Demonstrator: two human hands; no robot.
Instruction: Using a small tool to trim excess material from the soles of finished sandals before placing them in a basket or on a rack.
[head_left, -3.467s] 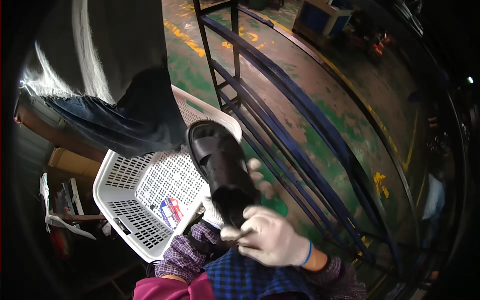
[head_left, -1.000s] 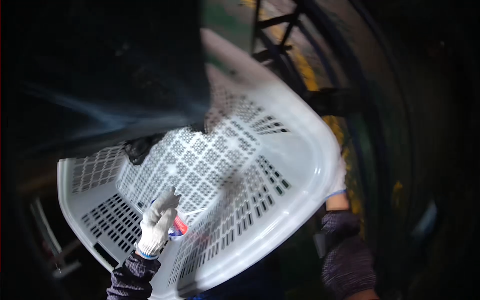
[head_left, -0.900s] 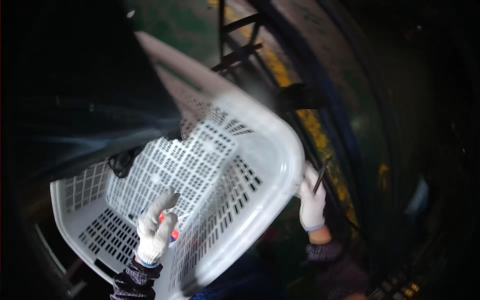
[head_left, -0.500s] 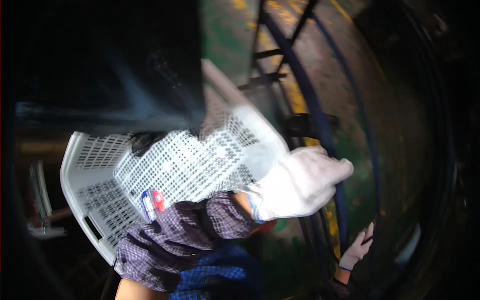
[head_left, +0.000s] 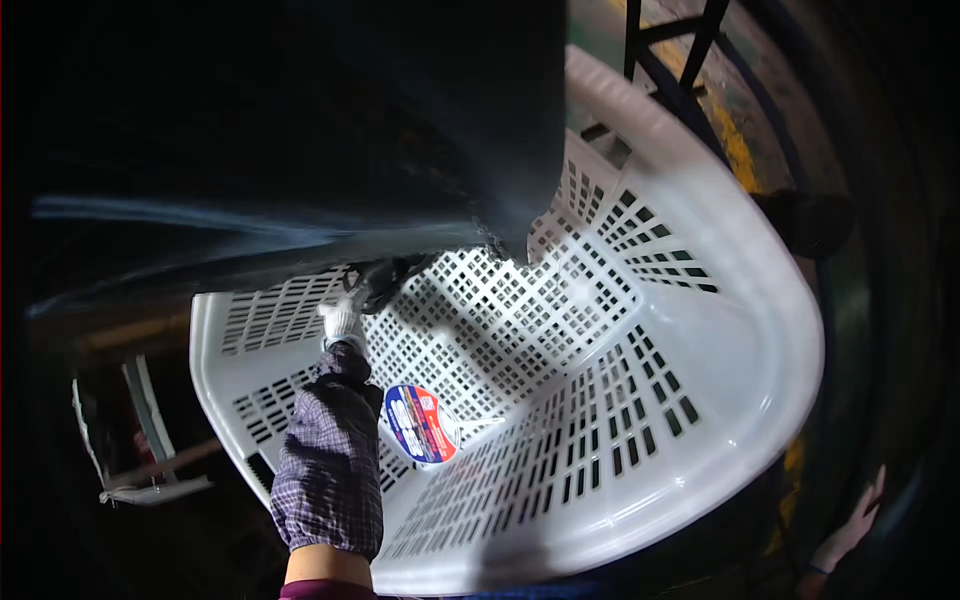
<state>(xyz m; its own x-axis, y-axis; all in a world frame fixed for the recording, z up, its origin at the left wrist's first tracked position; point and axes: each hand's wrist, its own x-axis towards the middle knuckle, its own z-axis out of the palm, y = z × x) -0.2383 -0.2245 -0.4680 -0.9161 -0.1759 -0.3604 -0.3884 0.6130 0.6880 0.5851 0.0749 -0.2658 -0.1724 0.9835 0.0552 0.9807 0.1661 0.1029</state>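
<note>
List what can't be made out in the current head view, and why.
Head view:
Black object: top hidden by the dark hanging cloth; kind unclear.
Left hand: fingertips lost against that object.
White plastic basket: far rim partly behind the cloth.
Right hand: too dim and blurred to tell its grip.

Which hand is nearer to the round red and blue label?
The left hand. It is over the white basket, up and to the left of the label. The right hand is outside the basket, much farther, to the label's lower right.

Head view faces down, seemingly near basket
</note>
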